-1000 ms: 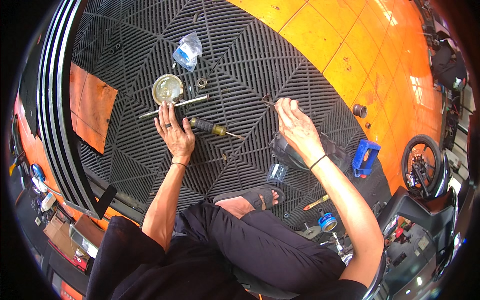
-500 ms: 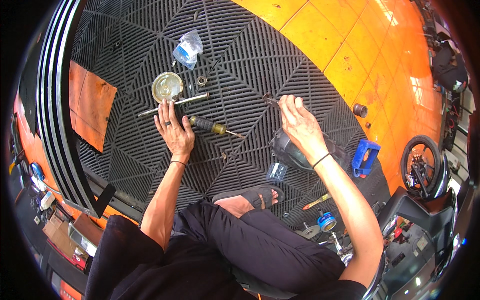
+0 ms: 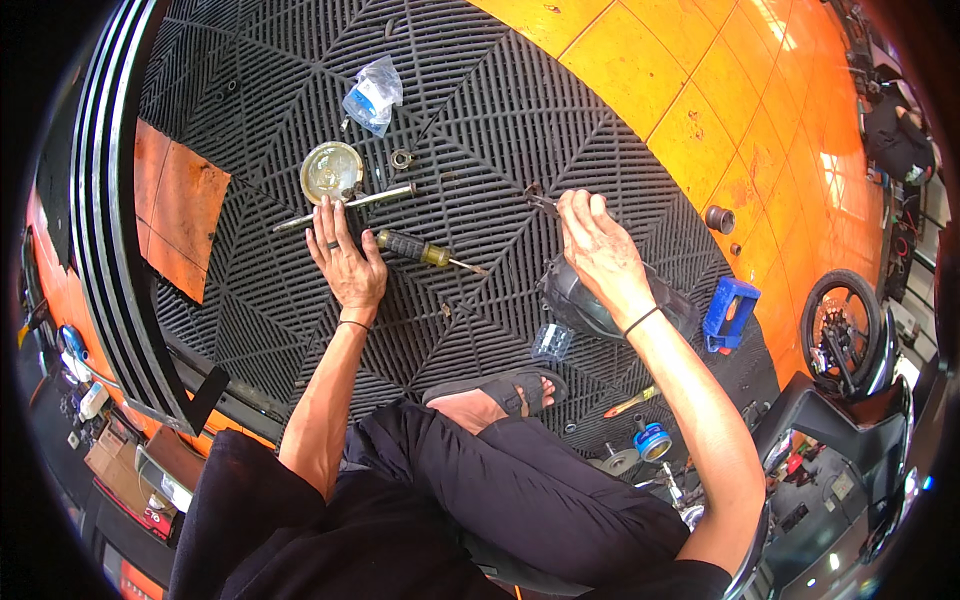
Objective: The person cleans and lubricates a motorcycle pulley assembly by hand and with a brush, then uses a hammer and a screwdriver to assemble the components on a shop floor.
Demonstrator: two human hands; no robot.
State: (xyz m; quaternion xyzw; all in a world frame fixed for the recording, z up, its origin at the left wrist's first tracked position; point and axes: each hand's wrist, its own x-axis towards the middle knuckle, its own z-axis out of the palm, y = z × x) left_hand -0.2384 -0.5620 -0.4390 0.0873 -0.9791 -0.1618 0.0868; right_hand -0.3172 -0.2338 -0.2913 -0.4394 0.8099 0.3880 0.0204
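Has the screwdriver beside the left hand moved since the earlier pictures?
No, the screwdriver shows no visible shift either way against the ridges of the black mat.

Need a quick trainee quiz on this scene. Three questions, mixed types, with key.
1. Which of the person's hands holds the dark metal tool?
2. True or false: the screwdriver lies with its shaft toward the person's right.
3. What colour is the open-centred block on the right?
A) red
B) blue
C) green

Key:
1. The right hand.
2. True.
3. B.
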